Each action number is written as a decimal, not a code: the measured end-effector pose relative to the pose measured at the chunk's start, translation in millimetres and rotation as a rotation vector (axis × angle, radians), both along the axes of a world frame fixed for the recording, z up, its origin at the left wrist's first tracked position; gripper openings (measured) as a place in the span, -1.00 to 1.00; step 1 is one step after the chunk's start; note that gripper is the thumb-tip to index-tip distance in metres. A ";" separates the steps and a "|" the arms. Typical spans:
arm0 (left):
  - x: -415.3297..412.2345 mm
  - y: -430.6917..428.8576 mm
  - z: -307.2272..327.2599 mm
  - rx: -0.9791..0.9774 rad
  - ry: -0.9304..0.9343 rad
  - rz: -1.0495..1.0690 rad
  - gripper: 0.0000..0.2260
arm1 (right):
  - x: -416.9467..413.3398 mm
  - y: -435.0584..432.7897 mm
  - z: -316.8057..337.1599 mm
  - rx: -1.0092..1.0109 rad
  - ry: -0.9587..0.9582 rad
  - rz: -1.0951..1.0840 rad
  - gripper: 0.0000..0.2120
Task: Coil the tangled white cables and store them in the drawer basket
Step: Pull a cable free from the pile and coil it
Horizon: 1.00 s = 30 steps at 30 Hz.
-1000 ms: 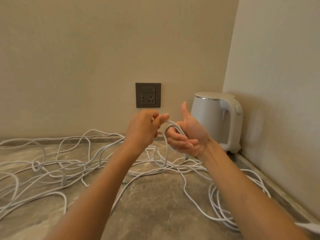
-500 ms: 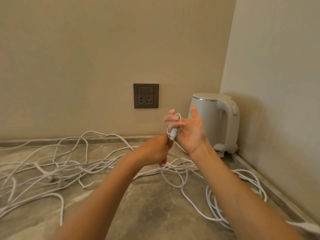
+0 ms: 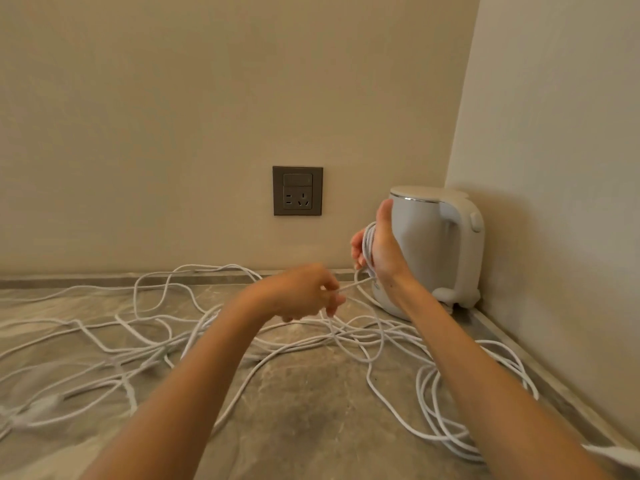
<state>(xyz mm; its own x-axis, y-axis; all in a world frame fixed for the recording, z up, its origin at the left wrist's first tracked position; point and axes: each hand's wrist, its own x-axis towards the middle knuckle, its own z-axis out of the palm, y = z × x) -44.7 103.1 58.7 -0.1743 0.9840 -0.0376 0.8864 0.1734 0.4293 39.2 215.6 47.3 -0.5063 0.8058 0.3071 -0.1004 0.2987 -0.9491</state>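
two bare hands work above a grey-brown marbled stone bench [image 3: 311, 410] set in the corner of two plain beige walls. the right hand [image 3: 382, 252] is raised upright in front of the one white electric kettle [image 3: 436, 244], thumb pointing up. a small coil [image 3: 369, 242] of thin white cable is wound round its palm in several turns, too close together to count. its fingers [image 3: 356, 249] bend inward over those turns and hold them. the left hand [image 3: 301, 294] sits lower and to the left, near the right wrist. its fingers [image 3: 330, 299] are closed narrow in a pinch on a single strand [image 3: 356, 285] that runs taut up to the bottom of the coil. below both hands the rest of the white cables [image 3: 346, 336] lie loose on the bench in one wide tangle. it spreads from the left edge of view to the kettle's base and crosses over itself many times; how many separate cables make it up cannot be told. near the right wall one bunch of roughly round loops [image 3: 433, 410] lies flat, partly hidden under the right forearm. one flat white piece [image 3: 620, 457] shows at the lower right edge, too cut off to identify. on the back wall, left of the kettle and above the tangle, is one dark grey square socket plate [image 3: 297, 190], with a rocker switch above its pin holes.
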 end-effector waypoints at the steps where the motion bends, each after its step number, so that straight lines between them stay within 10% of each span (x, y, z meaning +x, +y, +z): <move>1: -2.2 0.0 1.5 0.068 -0.001 0.014 -0.73 | 1.2 -0.7 0.2 0.064 -0.092 -0.008 -0.24; 6: -8.9 -2.6 8.6 0.318 -0.061 0.062 -0.79 | 5.9 -10.9 6.0 0.260 -0.417 0.038 -0.17; 15: -13.2 -0.4 9.0 0.655 0.075 0.221 -0.66 | 14.7 -4.2 11.9 0.020 -0.601 0.512 -0.10; 30: -6.5 7.0 -0.1 0.602 0.042 0.157 -0.73 | 1.1 8.8 5.1 -0.764 0.304 1.424 -0.09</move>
